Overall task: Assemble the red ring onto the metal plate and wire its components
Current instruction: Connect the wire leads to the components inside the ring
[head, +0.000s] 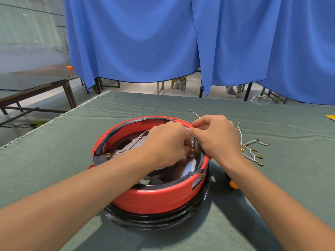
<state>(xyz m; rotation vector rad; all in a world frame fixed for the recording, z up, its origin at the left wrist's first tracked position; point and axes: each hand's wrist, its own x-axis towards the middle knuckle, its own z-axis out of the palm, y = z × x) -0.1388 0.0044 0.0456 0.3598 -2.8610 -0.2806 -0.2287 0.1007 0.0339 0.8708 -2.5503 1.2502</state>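
**Both hands at the ring's inner right wall**

We see the red ring (159,198) seated over the metal plate (188,168) on the green cloth (54,169). Our left hand (163,144) and right hand (217,136), fingers curled, pinch a small terminal part (193,144). Loose white wires (251,151) lie just right of the ring.

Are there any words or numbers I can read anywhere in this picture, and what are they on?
No text here can be read.
Dark rectangular label on the outer wall of the round red plastic ring: it has lines of print, but too small and blurred to read.
Nothing else shows writing.
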